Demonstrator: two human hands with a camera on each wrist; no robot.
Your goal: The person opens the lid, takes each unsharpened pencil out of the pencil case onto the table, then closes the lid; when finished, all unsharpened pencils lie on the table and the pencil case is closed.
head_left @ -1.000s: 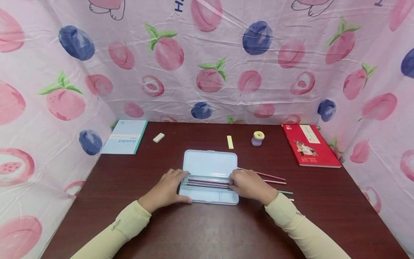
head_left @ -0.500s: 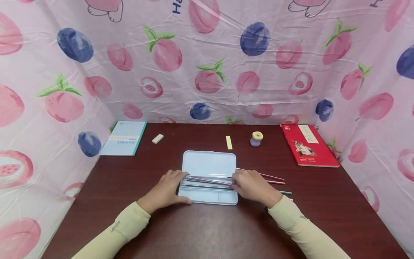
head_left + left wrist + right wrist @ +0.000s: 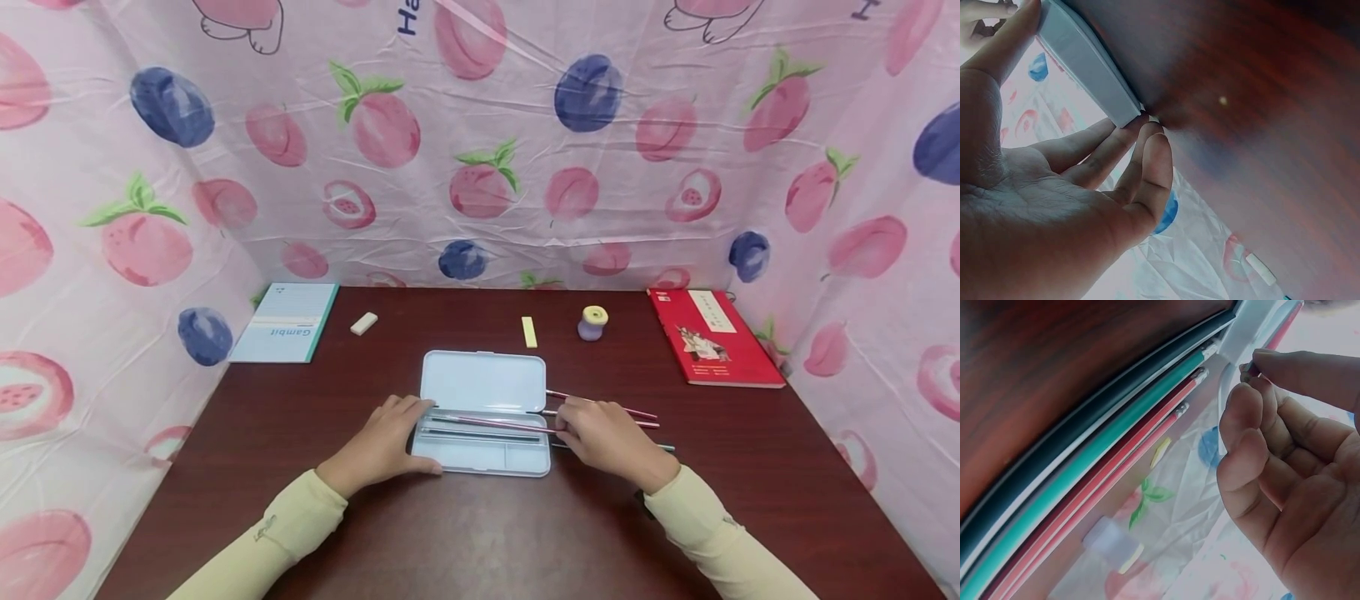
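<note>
A pale blue pencil case (image 3: 459,454) lies open in the middle of the table, its lid (image 3: 483,382) folded back. My left hand (image 3: 381,442) grips the case's left end, thumb at the front edge and fingers at the back; its palm shows in the left wrist view. My right hand (image 3: 606,435) pinches the end of a red pencil (image 3: 495,423) between thumb and fingertips, at the right end of the case. That pencil slants over the tray. Behind it a dark pencil (image 3: 480,437) lies lengthwise inside.
Right of the case lie several pencils, including a red pencil (image 3: 1172,394) and a teal pencil (image 3: 1116,431). Farther back are a white eraser (image 3: 364,323), a yellow strip (image 3: 529,332) and a purple-and-yellow sharpener-like object (image 3: 592,323). A notebook (image 3: 288,323) and a red book (image 3: 714,337) flank them.
My right hand has lifted the red pencil from the others in the case and drawn it to the right. The left hand keeps its hold on the case.
</note>
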